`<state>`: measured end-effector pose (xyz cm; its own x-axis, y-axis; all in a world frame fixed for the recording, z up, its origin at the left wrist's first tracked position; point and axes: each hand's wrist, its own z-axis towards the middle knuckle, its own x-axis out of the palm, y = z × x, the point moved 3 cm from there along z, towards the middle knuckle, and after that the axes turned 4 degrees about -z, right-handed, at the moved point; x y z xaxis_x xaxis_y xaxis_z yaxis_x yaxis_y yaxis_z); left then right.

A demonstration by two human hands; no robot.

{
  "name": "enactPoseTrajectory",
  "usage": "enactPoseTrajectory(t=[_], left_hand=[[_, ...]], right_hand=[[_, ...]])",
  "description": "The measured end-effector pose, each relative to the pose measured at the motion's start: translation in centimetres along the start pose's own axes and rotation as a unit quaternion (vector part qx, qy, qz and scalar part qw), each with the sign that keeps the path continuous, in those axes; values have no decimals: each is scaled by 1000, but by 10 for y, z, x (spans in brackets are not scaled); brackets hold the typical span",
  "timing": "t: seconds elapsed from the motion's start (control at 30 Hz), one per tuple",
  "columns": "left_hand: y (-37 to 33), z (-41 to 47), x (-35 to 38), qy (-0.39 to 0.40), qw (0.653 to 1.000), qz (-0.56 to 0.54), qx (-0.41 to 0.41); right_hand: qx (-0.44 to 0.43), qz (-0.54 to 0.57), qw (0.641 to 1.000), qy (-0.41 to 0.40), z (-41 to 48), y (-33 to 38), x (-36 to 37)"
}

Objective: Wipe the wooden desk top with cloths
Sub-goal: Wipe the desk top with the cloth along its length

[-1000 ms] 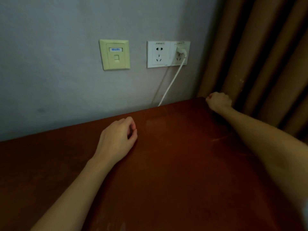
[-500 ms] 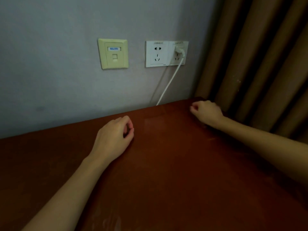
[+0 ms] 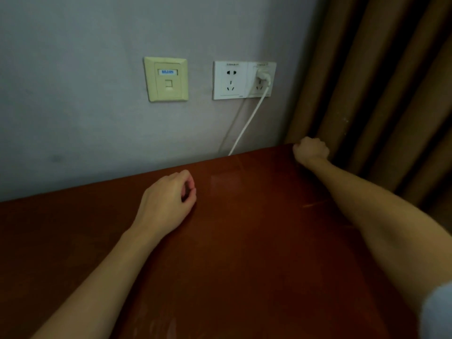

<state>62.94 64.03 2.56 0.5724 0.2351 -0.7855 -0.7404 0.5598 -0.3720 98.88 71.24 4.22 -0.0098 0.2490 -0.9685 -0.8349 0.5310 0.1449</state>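
The dark red wooden desk top (image 3: 244, 241) fills the lower half of the view. My left hand (image 3: 166, 201) rests on it near the back edge, fingers loosely curled with the thumb against the fingertips, and nothing shows in it. My right hand (image 3: 311, 150) is balled into a fist at the desk's far right corner, next to the curtain. No cloth is visible in either hand or on the desk; anything under the right fist is hidden.
A grey wall stands behind the desk with a yellowed data socket (image 3: 166, 79) and a white double power outlet (image 3: 244, 80). A white plug and cable (image 3: 247, 121) run down behind the desk. Brown curtains (image 3: 379, 94) hang along the right side.
My right fist slid left and nearer along the desk half a second ago, then went back to the far right corner. The left hand has stayed in place.
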Motion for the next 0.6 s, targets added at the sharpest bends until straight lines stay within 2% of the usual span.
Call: enactPoseTrajectory(t=[0.17,0.23,0.4,0.6], left_hand=[[0,1,0,6,1000,2,1],[1,1,0,9,1000,2,0],[0,0,1,4,1000,2,-1],[-1,0,1,0,1000,4,0]], right_hand=[[-185,22,982,13,-52,7,-8],[-217,29,975,26,-71,-13,-13],[-106,24,994,30,-62,-75,-26],[8,14,1000,-14,-15,-44,-6]])
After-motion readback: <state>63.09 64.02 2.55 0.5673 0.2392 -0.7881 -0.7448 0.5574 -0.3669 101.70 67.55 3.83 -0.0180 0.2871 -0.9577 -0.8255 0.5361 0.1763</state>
